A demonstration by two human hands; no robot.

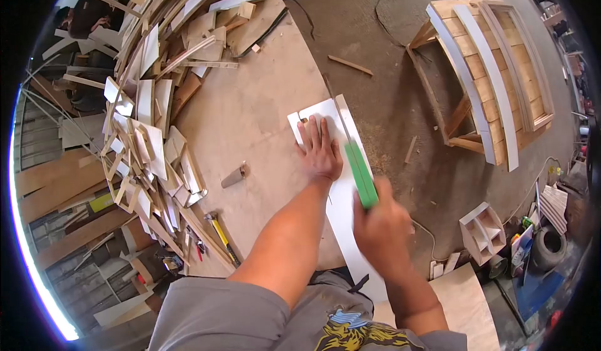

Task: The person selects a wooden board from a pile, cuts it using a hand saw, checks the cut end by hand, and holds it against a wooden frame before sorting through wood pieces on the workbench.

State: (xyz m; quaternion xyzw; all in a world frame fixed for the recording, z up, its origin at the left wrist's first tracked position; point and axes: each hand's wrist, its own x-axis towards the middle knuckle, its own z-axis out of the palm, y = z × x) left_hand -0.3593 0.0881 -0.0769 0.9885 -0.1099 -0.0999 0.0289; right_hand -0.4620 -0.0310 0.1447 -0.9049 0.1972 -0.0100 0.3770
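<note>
A long white board (346,212) lies along the right edge of the plywood table (269,139), with a small notch near its far end. My left hand (320,149) rests flat on it, fingers spread. To its right, my right hand (383,222), slightly blurred, is wrapped round the green handle (361,174) of a saw. The thin blade (343,116) runs forward from the handle in a lengthwise cut near the board's right edge, with a narrow strip on its far side.
Wood offcuts (150,144) are heaped along the left. A hammer (222,237) and a wooden piece (233,177) lie on the table. At the right stands a wooden frame (488,75) with white strips; a small box (482,233) sits below. A person (87,16) is at the upper left.
</note>
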